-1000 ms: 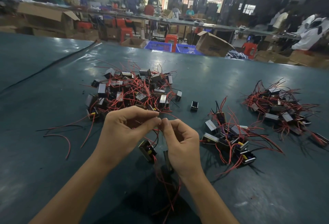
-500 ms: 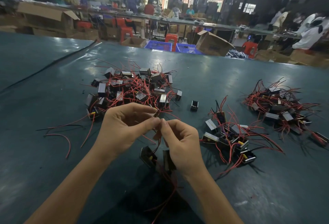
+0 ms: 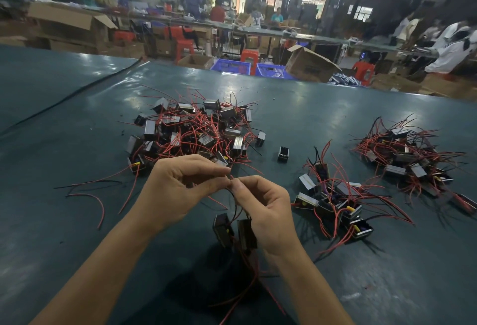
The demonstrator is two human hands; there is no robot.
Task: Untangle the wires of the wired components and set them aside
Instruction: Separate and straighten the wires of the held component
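You're pinching the wires (image 3: 234,199) in both your left hand (image 3: 180,190) and right hand (image 3: 265,211), thumbs and fingertips closed tight. Two components (image 3: 222,229) are dangling below, just nearer you than the tangled pile (image 3: 196,131). Be easing strands apart slowly, not tugging.

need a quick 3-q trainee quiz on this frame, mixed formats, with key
1. True or false: the left hand and right hand both pinch wires leading to two components below them.
2. How many heaps lie on the table? A one, B three, C five.
3. Fill in: the lone component sits to the ___ of the largest heap.
Key: 1 true; 2 B; 3 right.
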